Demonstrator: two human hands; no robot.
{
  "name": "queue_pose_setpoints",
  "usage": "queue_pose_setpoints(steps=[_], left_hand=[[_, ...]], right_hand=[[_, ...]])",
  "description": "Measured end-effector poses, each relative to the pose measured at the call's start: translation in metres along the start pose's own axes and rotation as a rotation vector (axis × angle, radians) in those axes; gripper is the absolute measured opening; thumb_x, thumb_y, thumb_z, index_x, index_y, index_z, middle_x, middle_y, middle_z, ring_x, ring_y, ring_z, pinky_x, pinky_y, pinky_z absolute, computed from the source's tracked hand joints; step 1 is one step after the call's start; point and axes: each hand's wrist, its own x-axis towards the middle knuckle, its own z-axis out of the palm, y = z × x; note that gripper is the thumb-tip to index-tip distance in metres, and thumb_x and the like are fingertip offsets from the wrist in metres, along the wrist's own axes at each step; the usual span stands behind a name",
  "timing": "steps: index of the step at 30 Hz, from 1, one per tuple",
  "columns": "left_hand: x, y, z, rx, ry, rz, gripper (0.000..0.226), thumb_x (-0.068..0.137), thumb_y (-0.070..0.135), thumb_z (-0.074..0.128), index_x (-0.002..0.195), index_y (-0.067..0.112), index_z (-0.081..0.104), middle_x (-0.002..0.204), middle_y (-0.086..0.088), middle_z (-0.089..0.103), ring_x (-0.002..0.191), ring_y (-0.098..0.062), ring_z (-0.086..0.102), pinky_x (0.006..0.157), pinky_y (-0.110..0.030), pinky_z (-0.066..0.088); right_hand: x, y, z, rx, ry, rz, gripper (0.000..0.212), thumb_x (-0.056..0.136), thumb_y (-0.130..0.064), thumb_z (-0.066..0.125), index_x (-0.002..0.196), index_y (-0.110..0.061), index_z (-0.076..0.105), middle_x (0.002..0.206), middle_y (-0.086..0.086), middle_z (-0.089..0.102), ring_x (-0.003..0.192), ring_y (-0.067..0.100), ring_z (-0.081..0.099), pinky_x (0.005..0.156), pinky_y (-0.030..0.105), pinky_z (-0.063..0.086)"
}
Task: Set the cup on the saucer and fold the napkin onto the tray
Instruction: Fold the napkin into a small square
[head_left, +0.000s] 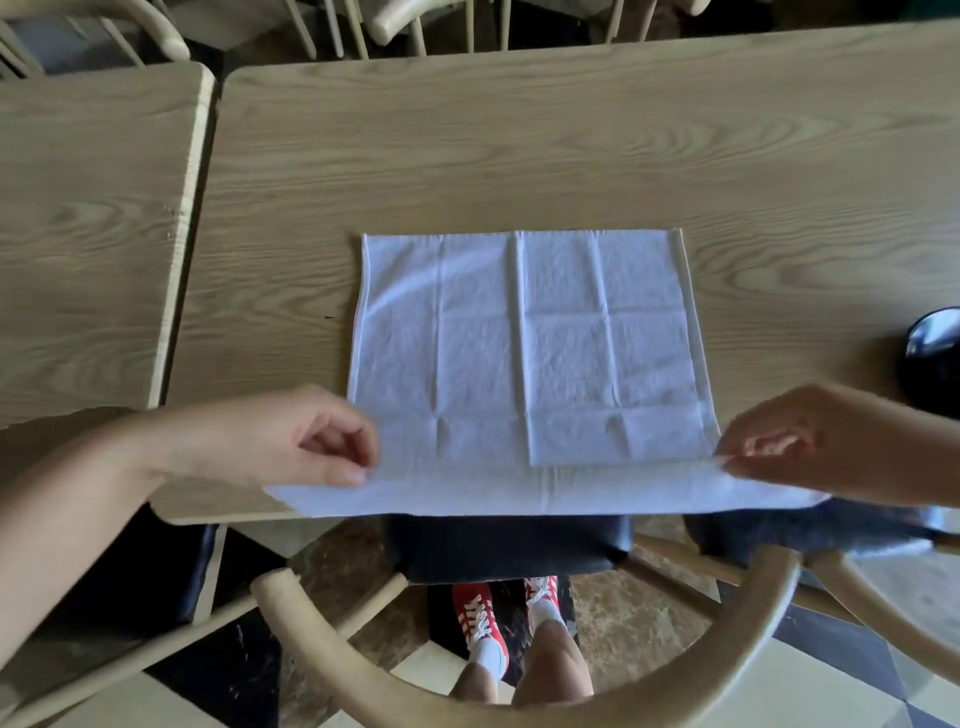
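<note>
Folding comes first: on the surface, the white napkin lies flat at its near edge. My left hand and right hand pinch its near corners; next, I'd carry them evenly toward the far edge.

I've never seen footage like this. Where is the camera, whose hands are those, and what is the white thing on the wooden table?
No machine here: a person wears one camera on the head, looking down, so you see their own arms and red shoes. The left hand and right hand each pinch a near corner of a creased white cloth napkin, which lies spread on the pale wooden table with its near edge lifted past the table's edge. A dark shiny object, cut off at the right, cannot be identified. A curved wooden chair back stands below.
</note>
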Motion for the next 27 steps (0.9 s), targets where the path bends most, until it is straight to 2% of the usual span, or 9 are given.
queue_pose_setpoints(steps=[2, 5, 7, 10, 13, 16, 18, 22, 27], left_hand=[[0.009, 0.004, -0.017, 0.019, 0.186, 0.075, 0.012, 0.077, 0.015, 0.067, 0.072, 0.026, 0.067, 0.076, 0.01, 0.069, 0.072, 0.001, 0.062, 0.069, -0.01, 0.046], [0.036, 0.001, -0.047, 0.194, 0.52, 0.172, 0.019, 0.08, 0.012, 0.069, 0.072, 0.028, 0.065, 0.079, 0.014, 0.068, 0.07, 0.002, 0.06, 0.068, -0.009, 0.043], [0.06, -0.003, -0.066, 0.244, 0.673, 0.207, 0.023, 0.08, 0.013, 0.068, 0.068, 0.031, 0.063, 0.078, 0.02, 0.067, 0.07, 0.003, 0.059, 0.068, -0.011, 0.042], [0.1, -0.014, -0.089, 0.39, 0.858, 0.229, 0.029, 0.08, 0.006, 0.065, 0.07, 0.032, 0.06, 0.079, 0.016, 0.066, 0.075, -0.001, 0.058, 0.074, -0.023, 0.045], [0.138, -0.029, -0.108, 0.529, 0.885, 0.183, 0.01, 0.08, 0.002, 0.064, 0.074, 0.011, 0.064, 0.121, -0.01, 0.06, 0.1, -0.022, 0.057, 0.091, -0.03, 0.039], [0.162, -0.039, -0.118, 0.564, 0.79, 0.095, 0.01, 0.082, 0.006, 0.062, 0.075, 0.014, 0.061, 0.141, -0.013, 0.045, 0.13, -0.025, 0.042, 0.109, -0.041, 0.028], [0.167, -0.041, -0.124, 0.576, 0.767, 0.077, 0.014, 0.083, 0.01, 0.06, 0.074, 0.02, 0.057, 0.138, -0.01, 0.048, 0.129, -0.021, 0.043, 0.109, -0.048, 0.027], [0.168, -0.038, -0.132, 0.488, 0.741, 0.119, 0.016, 0.083, 0.006, 0.059, 0.073, 0.018, 0.056, 0.121, -0.009, 0.058, 0.117, -0.021, 0.051, 0.102, -0.037, 0.035], [0.174, -0.033, -0.145, 0.444, 0.781, 0.123, 0.011, 0.081, 0.003, 0.058, 0.077, 0.012, 0.061, 0.101, -0.01, 0.066, 0.096, -0.024, 0.058, 0.087, -0.037, 0.043]], right_hand=[[0.013, -0.005, -0.02, -0.008, 0.133, -0.02, 0.022, 0.057, -0.062, 0.055, 0.076, -0.055, 0.065, 0.071, -0.037, 0.065, 0.073, -0.014, 0.062, 0.069, 0.002, 0.044], [0.047, 0.004, -0.042, -0.041, 0.301, -0.081, 0.021, 0.066, -0.065, 0.064, 0.075, -0.045, 0.065, 0.071, -0.023, 0.067, 0.069, -0.002, 0.064, 0.073, 0.016, 0.05], [0.079, 0.015, -0.053, -0.098, 0.417, -0.119, 0.008, 0.074, -0.036, 0.071, 0.072, -0.033, 0.064, 0.064, -0.012, 0.064, 0.069, 0.008, 0.063, 0.075, 0.032, 0.053], [0.132, 0.023, -0.063, -0.263, 0.54, -0.084, 0.003, 0.081, -0.011, 0.066, 0.081, -0.014, 0.067, 0.077, -0.001, 0.061, 0.08, 0.016, 0.059, 0.076, 0.028, 0.042], [0.182, 0.044, -0.064, -0.418, 0.507, -0.087, 0.005, 0.078, -0.012, 0.067, 0.083, -0.012, 0.069, 0.098, 0.011, 0.064, 0.102, 0.029, 0.056, 0.092, 0.036, 0.04], [0.207, 0.058, -0.065, -0.452, 0.461, -0.002, 0.009, 0.078, -0.021, 0.068, 0.087, -0.018, 0.069, 0.112, 0.009, 0.059, 0.113, 0.031, 0.049, 0.097, 0.044, 0.04], [0.213, 0.06, -0.067, -0.462, 0.458, 0.003, 0.007, 0.079, -0.024, 0.068, 0.085, -0.021, 0.069, 0.113, 0.006, 0.058, 0.113, 0.029, 0.049, 0.097, 0.044, 0.039], [0.215, 0.06, -0.078, -0.384, 0.432, -0.006, 0.003, 0.079, -0.026, 0.067, 0.081, -0.023, 0.067, 0.106, 0.002, 0.063, 0.107, 0.026, 0.054, 0.095, 0.047, 0.041], [0.221, 0.055, -0.094, -0.256, 0.369, 0.008, 0.005, 0.082, -0.017, 0.066, 0.081, -0.012, 0.068, 0.09, 0.006, 0.068, 0.093, 0.02, 0.061, 0.078, 0.029, 0.04]])
